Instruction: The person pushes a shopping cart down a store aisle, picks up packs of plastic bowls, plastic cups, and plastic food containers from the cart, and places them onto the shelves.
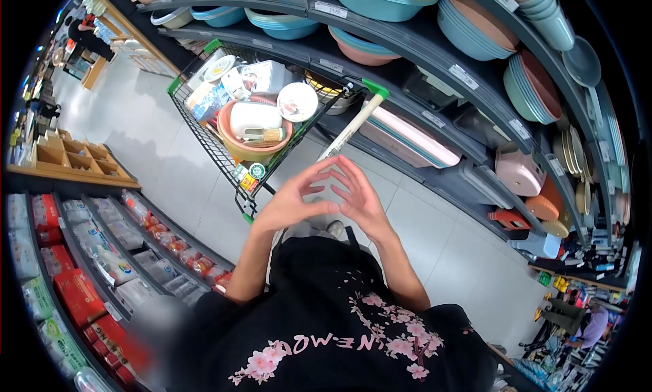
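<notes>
My left hand (297,198) and my right hand (362,200) are raised in front of my chest, fingertips and thumbs meeting to form a hollow ring. Nothing is held in either one, and their fingers are spread and slightly curved. Just beyond the fingertips is the pale handle (353,126) of a shopping cart (216,142) with green corners. Inside the cart are stacked basins (234,145), a white container (252,117), a wooden-handled brush (265,134), a round white tub (297,102) and several packages.
Shelves of plastic basins (282,24), storage boxes (414,137) and a pink bin (519,170) curve along the right. Packaged goods (78,293) fill racks at the lower left. A wooden divided display (75,159) stands farther left. People are in the distance at upper left and lower right.
</notes>
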Demonstrator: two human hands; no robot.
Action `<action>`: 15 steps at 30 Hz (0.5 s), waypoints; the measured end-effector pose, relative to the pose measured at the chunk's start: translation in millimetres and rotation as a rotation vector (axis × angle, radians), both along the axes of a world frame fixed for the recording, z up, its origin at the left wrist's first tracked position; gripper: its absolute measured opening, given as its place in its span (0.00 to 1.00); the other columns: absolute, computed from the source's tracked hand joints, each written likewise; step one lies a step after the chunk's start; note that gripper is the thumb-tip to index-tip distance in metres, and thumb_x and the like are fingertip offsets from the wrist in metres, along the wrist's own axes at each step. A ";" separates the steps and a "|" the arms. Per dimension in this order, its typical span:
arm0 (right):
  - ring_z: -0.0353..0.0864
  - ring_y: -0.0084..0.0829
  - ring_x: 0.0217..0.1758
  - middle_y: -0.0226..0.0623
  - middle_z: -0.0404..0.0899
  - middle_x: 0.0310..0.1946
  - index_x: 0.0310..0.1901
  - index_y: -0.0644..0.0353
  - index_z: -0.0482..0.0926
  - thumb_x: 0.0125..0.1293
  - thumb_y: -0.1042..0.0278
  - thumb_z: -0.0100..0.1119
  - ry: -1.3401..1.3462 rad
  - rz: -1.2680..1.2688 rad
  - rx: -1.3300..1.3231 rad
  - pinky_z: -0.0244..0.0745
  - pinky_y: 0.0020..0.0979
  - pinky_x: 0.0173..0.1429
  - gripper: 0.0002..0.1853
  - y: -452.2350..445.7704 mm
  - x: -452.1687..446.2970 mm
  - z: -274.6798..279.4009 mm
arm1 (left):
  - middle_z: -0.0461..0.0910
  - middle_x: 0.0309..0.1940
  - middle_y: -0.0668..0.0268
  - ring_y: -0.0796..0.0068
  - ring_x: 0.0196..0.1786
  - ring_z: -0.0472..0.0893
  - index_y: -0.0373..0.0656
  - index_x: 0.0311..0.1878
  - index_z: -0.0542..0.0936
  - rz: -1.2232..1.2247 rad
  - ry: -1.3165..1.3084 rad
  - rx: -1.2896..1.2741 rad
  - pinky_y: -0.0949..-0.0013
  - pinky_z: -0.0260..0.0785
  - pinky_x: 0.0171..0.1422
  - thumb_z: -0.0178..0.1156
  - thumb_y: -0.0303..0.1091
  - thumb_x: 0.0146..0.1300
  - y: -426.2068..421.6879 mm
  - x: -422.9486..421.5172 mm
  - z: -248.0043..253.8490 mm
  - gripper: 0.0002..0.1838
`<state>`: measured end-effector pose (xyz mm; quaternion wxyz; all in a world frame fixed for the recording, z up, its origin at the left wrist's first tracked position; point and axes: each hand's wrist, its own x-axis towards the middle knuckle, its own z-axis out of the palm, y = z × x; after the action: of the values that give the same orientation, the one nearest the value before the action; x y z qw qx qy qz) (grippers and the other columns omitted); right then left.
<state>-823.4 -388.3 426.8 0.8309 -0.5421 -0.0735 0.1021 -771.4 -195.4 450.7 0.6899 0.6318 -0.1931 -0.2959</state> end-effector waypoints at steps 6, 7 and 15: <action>0.63 0.41 0.73 0.50 0.59 0.72 0.76 0.55 0.49 0.66 0.65 0.67 0.087 0.005 -0.119 0.60 0.43 0.75 0.43 -4.8 104.2 -23.3 | 0.75 0.61 0.64 0.74 0.60 0.75 0.39 0.68 0.70 0.236 0.155 -0.055 0.68 0.70 0.62 0.66 0.34 0.66 -8.3 66.9 -34.2 0.29; 0.66 0.40 0.71 0.51 0.64 0.69 0.74 0.57 0.54 0.66 0.64 0.67 0.039 -0.066 -0.241 0.63 0.42 0.73 0.40 -3.7 128.6 -34.9 | 0.76 0.58 0.63 0.75 0.58 0.76 0.38 0.65 0.73 0.374 0.127 0.010 0.70 0.70 0.60 0.65 0.36 0.67 -9.2 87.4 -51.7 0.26; 0.73 0.48 0.65 0.58 0.70 0.64 0.69 0.63 0.62 0.62 0.57 0.69 -0.143 0.006 -0.922 0.68 0.41 0.69 0.38 5.7 330.4 -140.8 | 0.82 0.48 0.47 0.60 0.54 0.81 0.26 0.62 0.71 1.019 0.136 0.535 0.65 0.75 0.54 0.74 0.44 0.53 10.8 242.9 -231.0 0.40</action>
<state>-493.0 -382.6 286.0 0.4958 -0.8602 -0.0793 0.0891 -528.5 -184.6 219.7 0.5724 0.7770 0.2617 -0.0050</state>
